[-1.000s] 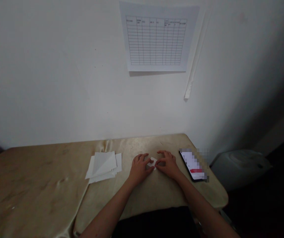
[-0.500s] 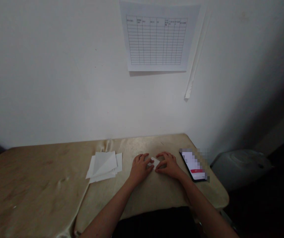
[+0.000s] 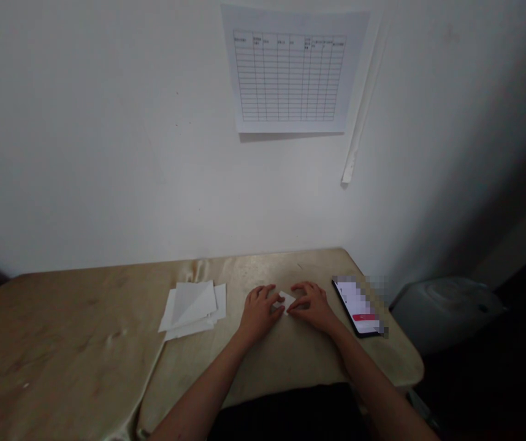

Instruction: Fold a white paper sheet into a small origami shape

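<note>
A small folded piece of white paper (image 3: 285,300) lies on the table between my two hands. My left hand (image 3: 261,311) grips its left side with thumb and index finger, the other fingers bent over the tabletop. On the paper's right side, my right hand (image 3: 312,306) pinches the edge between thumb and index finger. Both hands partly cover the paper, so its full shape is hidden. Left of my hands rests a loose stack of white paper sheets (image 3: 194,303), the top one with a diagonal crease.
A smartphone (image 3: 357,309) with a lit, partly blurred screen lies right of my hands. The table (image 3: 83,343) has a shiny beige cover and meets a white wall (image 3: 106,153). A printed grid sheet (image 3: 290,73) hangs there. A pale plastic container (image 3: 442,312) stands beyond the right edge.
My right hand has shifted very slightly at the paper's right edge. Otherwise the hands and paper stay almost in place.
</note>
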Demonstrator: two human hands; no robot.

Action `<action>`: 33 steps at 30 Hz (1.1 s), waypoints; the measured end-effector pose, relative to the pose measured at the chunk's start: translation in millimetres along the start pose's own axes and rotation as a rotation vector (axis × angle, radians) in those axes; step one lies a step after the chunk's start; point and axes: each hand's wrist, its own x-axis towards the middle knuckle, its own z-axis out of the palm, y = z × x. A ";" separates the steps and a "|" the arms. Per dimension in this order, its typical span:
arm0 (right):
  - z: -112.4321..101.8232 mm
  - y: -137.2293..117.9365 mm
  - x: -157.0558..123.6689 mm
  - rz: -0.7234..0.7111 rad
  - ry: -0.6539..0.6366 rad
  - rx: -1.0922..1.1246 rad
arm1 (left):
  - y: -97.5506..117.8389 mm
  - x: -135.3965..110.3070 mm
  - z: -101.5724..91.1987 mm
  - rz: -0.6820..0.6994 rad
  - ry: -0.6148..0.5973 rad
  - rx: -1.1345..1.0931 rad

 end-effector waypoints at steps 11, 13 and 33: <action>10.1 5.6 5.9 0.042 0.100 -0.011 | 0.3 0.9 0.9 0.001 -0.007 0.016; 12.4 6.4 7.2 0.051 0.134 -0.027 | 0.4 0.9 1.1 0.006 -0.004 0.021; 13.3 2.2 5.0 0.049 0.160 -0.153 | -1.0 0.5 -6.0 0.081 -0.139 -0.047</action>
